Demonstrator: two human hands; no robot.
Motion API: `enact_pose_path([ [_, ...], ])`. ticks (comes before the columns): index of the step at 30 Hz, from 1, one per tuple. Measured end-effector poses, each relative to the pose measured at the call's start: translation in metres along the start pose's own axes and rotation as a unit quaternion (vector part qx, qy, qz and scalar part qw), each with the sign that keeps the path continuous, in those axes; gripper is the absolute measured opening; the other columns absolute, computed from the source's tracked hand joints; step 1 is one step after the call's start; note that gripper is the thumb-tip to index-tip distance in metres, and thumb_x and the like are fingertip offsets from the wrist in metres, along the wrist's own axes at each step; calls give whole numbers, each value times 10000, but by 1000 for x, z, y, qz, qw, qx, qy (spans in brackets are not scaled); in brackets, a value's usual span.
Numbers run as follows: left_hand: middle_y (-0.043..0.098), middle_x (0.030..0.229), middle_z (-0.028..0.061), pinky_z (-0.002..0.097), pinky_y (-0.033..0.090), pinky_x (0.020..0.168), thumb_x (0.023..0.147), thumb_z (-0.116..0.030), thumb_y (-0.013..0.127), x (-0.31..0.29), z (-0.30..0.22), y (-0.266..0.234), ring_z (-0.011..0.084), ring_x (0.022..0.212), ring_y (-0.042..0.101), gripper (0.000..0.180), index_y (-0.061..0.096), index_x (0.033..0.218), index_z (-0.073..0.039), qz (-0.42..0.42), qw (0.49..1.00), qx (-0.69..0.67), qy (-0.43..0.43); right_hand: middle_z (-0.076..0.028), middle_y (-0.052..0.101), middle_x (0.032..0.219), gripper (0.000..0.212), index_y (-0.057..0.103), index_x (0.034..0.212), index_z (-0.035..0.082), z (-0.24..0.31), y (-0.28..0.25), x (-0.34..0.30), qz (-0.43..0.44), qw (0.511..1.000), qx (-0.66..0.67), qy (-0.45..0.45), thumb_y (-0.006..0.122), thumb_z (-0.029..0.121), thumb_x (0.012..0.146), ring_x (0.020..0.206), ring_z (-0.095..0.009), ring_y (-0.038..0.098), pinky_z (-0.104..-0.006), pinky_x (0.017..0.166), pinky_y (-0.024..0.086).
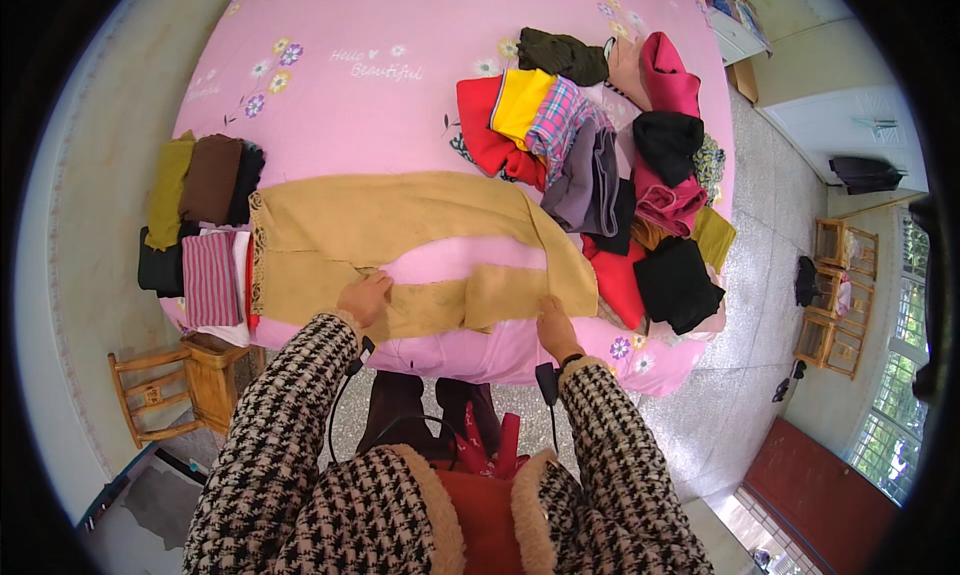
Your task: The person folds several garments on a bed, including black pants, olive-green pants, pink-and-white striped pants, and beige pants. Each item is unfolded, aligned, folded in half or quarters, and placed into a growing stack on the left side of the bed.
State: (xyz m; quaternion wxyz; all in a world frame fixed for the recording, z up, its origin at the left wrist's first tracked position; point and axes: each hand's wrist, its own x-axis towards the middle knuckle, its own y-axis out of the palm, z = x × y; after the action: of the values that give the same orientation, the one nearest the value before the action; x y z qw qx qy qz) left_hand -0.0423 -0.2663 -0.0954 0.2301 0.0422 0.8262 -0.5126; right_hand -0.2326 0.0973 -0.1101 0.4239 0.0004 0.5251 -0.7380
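Note:
A pair of tan trousers [345, 220] lies spread sideways across the pink bedsheet [350, 125], its patterned waistband toward the left. The far leg stretches to the right. The near leg is doubled back over itself close to the bed's front edge. My left hand [367, 297] is closed on the cloth near the crotch, fingers partly hidden. At the right end, my right hand [557, 327] pinches the near edge of the trousers. Beside the waistband stand folded clothes, among them a pink striped garment [211, 280] and a brown one [211, 180].
On the bed's right side lies a heap of garments, including a red one [490, 125], a grey one [583, 180] and a black one [678, 285]. A wooden chair [155, 395] stands at the left. Wooden shelving [830, 300] stands across the floor [740, 305] to the right.

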Motion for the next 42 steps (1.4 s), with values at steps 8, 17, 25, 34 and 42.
enact_pose_path([
  [8,638,898,146,443,497,718,840,-210,530,6,-4,-28,337,812,636,210,562,1025,-116,61,972,13,-225,-127,329,1407,505,368,1339,48,18,-14,48,-8,994,-56,90,428,31,838,1085,-362,532,-426,895,451],
  [17,652,906,168,462,485,736,822,-135,535,-52,64,-47,364,856,627,275,545,1096,-107,-47,961,-19,-274,-114,544,1046,248,524,1086,108,7,-32,25,30,956,-278,91,503,145,841,954,-310,588,-431,769,487],
  [25,641,877,236,504,480,717,850,-144,476,-72,110,-66,418,842,614,262,514,1085,-36,-84,919,56,-381,-87,586,909,117,570,912,106,-32,-31,15,-89,957,-275,19,535,133,805,907,-279,570,-407,748,462],
  [34,614,902,286,530,450,733,841,-151,490,-90,117,-69,459,890,579,242,465,1033,-7,-116,903,19,-414,-89,548,957,147,563,887,86,-11,-95,44,-310,927,-210,-29,564,132,747,902,-283,511,-401,773,408],
  [42,601,864,292,549,435,713,821,-150,501,-95,124,-58,482,850,564,229,454,982,4,-142,907,-8,-397,-163,591,935,133,575,894,41,-20,-55,41,-261,963,-37,56,546,109,784,879,-350,562,-413,766,454],
])
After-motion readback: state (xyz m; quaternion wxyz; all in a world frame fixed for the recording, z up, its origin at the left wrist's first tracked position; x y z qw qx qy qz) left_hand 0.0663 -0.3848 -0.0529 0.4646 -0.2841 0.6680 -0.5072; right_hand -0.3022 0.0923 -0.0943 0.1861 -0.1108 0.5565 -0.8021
